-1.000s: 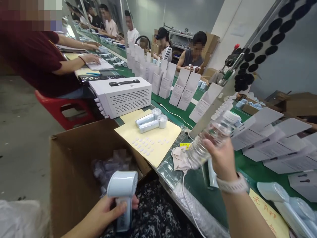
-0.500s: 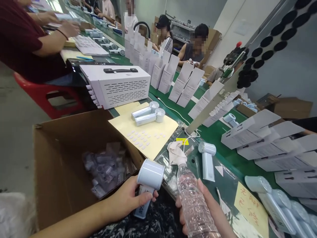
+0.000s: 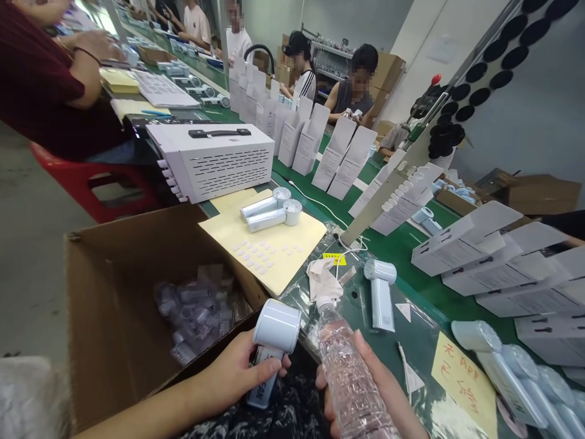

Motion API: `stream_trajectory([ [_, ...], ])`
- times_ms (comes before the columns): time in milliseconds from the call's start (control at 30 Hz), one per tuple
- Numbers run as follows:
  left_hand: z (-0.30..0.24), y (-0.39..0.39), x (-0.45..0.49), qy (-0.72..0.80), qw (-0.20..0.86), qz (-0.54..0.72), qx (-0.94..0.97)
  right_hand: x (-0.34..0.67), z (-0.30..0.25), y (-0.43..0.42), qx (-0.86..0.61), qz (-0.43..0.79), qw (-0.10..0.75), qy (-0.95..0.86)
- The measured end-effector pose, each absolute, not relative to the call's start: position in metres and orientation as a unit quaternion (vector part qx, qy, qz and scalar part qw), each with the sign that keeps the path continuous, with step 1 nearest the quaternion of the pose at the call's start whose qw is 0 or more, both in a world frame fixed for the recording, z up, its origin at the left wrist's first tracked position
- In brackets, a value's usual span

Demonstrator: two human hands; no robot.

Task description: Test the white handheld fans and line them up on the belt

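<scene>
My left hand (image 3: 260,369) is wrapped round the handle of a light-blue handheld device with a round drum head (image 3: 277,326); dark lettering shows on its handle. My right hand (image 3: 370,372) grips a clear ribbed plastic bottle (image 3: 350,372), tilted with its neck pointing away from me. A crumpled whitish cloth (image 3: 323,280) sits at the bottle's mouth; whether it is stuffed in or only touching I cannot tell. Just beyond the bottle, a similar light-blue device (image 3: 381,299) lies on the green bench.
To the left stands an open cardboard box (image 3: 114,305) with clear plastic pieces. Two devices (image 3: 269,210) and small white stickers lie on yellow paper (image 3: 274,268). Behind are a white metal case (image 3: 228,158) and upright white cartons (image 3: 338,155). More devices (image 3: 507,372) lie at right. Co-workers sit along the bench.
The bottle and my right hand have shifted slightly left. My left hand still holds the device in nearly the same place. A co-worker at upper left has moved their hands.
</scene>
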State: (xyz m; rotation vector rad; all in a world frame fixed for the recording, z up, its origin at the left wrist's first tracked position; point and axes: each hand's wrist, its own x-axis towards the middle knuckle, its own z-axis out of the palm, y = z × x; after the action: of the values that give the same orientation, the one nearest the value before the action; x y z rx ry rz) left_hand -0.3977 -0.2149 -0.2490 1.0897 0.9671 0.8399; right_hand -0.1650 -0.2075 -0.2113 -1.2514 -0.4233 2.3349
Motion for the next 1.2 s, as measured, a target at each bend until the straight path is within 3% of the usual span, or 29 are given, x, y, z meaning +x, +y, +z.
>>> stream_trajectory([
  [167,-0.261,-0.211,-0.394,0.431,0.69,0.34,0.472,-0.156,-0.166,-0.167,-0.48,0.74,0.334,-0.333],
  [300,-0.267,-0.211,-0.387,0.401,0.703,0.34,0.478,-0.164,-0.131,-0.097,-0.503,0.434,0.483,-0.571],
  [367,-0.264,-0.211,-0.383,0.391,0.705,0.336,0.487,-0.176,-0.129,-0.063,-0.511,0.303,0.512,-0.62],
  [467,-0.257,-0.214,-0.38,0.373,0.714,0.361,0.469,-0.198,-0.147,-0.027,-0.527,0.205,0.53,-0.632],
  [667,-0.251,-0.215,-0.382,0.345,0.761,0.423,0.35,-0.213,-0.191,-0.01,-0.546,0.189,0.491,-0.652],
  [1000,-0.243,-0.183,-0.374,0.279,0.822,0.445,0.222,-0.166,-0.216,-0.076,-0.596,0.14,0.326,-0.72],
  [1200,-0.23,-0.167,-0.353,0.179,0.871,0.424,0.175,-0.152,-0.197,-0.104,-0.595,0.132,0.332,-0.72],
])
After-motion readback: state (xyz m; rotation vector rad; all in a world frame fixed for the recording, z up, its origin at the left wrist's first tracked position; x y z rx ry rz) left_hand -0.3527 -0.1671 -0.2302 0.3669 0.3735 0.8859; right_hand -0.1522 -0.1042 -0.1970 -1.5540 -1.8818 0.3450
